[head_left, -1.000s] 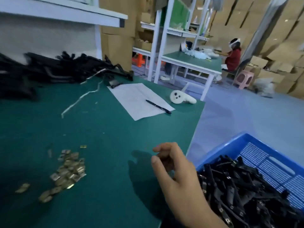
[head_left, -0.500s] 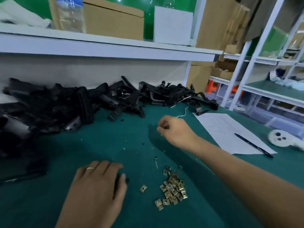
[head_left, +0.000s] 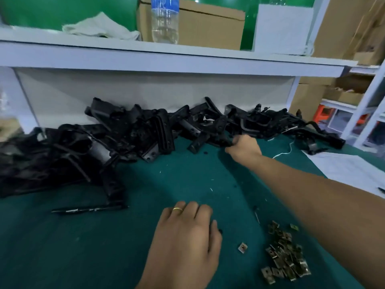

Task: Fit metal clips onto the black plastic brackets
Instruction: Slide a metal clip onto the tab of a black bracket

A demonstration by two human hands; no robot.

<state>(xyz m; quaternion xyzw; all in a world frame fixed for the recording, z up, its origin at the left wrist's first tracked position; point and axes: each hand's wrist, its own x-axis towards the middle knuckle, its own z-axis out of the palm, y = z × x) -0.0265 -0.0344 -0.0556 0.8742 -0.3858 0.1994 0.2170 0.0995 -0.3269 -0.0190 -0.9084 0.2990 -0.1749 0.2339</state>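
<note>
Right hand (head_left: 242,148) has reached out from mid-counter and now closes its grip on a bracket (head_left: 224,140) in the pile, clips (head_left: 286,255) waiting beside the flat left hand (head_left: 185,236), so fitting looks next.

Both forearms are bare, without sleeves; the left hand (head_left: 183,236) wears a gold ring (head_left: 177,209).

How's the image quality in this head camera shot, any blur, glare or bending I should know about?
Head view: dim, bluish light; the shelf edge bows from wide-angle distortion; the bracket pile is dark with little detail; the right forearm is smeared at the frame edge; small glare spots sit on the green panel; the metal clips are soft.
</note>
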